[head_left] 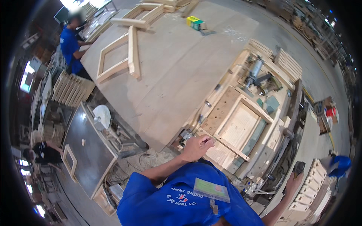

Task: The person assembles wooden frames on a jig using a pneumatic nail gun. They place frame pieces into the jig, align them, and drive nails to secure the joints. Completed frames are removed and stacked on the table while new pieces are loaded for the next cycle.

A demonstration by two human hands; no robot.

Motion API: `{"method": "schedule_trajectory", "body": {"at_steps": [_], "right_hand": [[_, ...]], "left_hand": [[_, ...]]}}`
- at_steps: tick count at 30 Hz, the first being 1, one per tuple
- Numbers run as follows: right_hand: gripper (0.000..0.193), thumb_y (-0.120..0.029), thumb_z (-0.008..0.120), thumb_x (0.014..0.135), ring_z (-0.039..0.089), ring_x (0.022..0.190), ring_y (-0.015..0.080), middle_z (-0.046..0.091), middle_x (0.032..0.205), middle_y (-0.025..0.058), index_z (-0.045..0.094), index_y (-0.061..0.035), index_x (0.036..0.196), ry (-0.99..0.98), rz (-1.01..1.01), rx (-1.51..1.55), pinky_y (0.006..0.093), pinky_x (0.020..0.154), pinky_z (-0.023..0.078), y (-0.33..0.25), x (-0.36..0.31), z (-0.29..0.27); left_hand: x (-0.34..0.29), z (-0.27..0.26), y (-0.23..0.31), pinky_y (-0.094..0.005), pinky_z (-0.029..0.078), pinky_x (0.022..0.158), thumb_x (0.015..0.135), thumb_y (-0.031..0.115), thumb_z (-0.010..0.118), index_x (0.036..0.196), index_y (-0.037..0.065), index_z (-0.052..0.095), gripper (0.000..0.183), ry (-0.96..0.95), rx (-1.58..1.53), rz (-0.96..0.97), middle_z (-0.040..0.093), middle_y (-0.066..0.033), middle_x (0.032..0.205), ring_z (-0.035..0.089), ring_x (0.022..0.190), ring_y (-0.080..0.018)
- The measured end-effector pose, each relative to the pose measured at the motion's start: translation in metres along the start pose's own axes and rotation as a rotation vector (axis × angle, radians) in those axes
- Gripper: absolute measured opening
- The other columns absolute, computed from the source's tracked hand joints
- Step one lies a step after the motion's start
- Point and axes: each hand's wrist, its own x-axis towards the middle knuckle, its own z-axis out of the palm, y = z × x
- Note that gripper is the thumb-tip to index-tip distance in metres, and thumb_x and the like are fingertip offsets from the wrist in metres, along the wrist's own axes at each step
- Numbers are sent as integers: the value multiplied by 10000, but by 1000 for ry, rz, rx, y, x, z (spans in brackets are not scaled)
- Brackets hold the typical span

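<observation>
My left hand point(194, 148) is closed, its fingers curled together over the near left corner of a wooden fixture point(217, 113). Whatever it may hold is too small to make out. A pale wooden frame point(225, 147) lies in this fixture, just right of that hand. My right hand point(292, 184) is out at the lower right, wrapped round a dark, blunt-headed hand tool point(299, 167) whose exact kind is unclear. It is above a long board point(301, 150), beside a stack of pale wooden pieces point(310, 184).
A pneumatic cylinder point(256, 67) is mounted at the fixture's far end. On the large table point(166, 83) lie an open wooden frame point(132, 52) and a yellow-green box point(194, 22). One person in blue point(69, 47) stands far left; another person point(43, 150) works at a dark-topped table point(88, 147).
</observation>
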Motion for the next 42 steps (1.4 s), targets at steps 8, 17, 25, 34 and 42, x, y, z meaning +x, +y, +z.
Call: {"method": "schedule_trajectory", "body": {"at_steps": [8, 17, 25, 34, 42], "right_hand": [[676, -51, 664, 886, 642, 1219, 469, 511, 1512, 218, 428, -67, 1519, -212, 416, -61, 560, 998, 538, 47, 16, 18], [638, -116, 756, 894, 597, 1284, 427, 534, 1453, 211, 508, -69, 1480, 66, 281, -202, 528, 1019, 523, 78, -17, 23], [324, -239, 613, 1058, 671, 826, 156, 693, 857, 65, 725, 59, 1115, -271, 299, 949, 315, 767, 540, -84, -165, 9], [398, -399, 668, 1038, 702, 808, 376, 737, 926, 247, 774, -23, 1112, -352, 299, 649, 479, 761, 552, -116, -217, -13], [363, -341, 656, 1059, 688, 840, 328, 748, 942, 211, 768, -11, 1160, -406, 329, 690, 445, 781, 556, -124, -200, -28]], "left_hand": [[-13, 6, 23, -414, 580, 780, 990, 204, 710, 1090, 36, 776, 206, 21, 419, 102, 773, -161, 935, 750, 863, -325], [41, 108, 33, -497, 509, 985, 940, 258, 758, 1180, 20, 708, 342, -451, 711, 659, 709, -206, 1150, 645, 1123, -409], [56, 154, -15, -541, 482, 1026, 905, 297, 718, 1235, 16, 694, 434, -640, 777, 487, 690, -223, 1199, 628, 1164, -423], [47, 169, -15, -511, 536, 920, 894, 221, 756, 1114, 27, 659, 309, -605, 766, 586, 669, -178, 1112, 655, 1101, -369], [57, 180, -22, -510, 500, 949, 852, 137, 723, 1060, 49, 696, 228, -572, 757, 593, 683, -177, 1124, 654, 1104, -373]]}}
